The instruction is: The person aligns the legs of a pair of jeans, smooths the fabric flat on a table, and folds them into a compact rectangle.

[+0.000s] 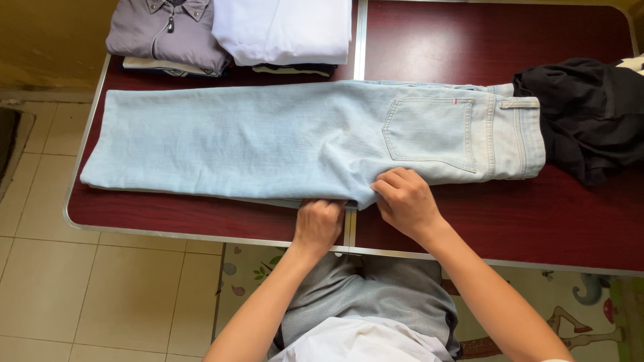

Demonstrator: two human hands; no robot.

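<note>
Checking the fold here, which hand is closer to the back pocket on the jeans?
Right hand, just below the back pocket; left hand is further left at the jeans' lower edge.

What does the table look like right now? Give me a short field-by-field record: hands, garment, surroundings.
left hand: gripping the near edge of the light blue jeans at the crotch fold
right hand: pressing on the jeans below the back pocket
jeans: folded leg on leg, laid flat, waistband to the right
dark red folding table: holds everything
far left: folded grey shirt, folded white garment
right: crumpled black garment
</note>
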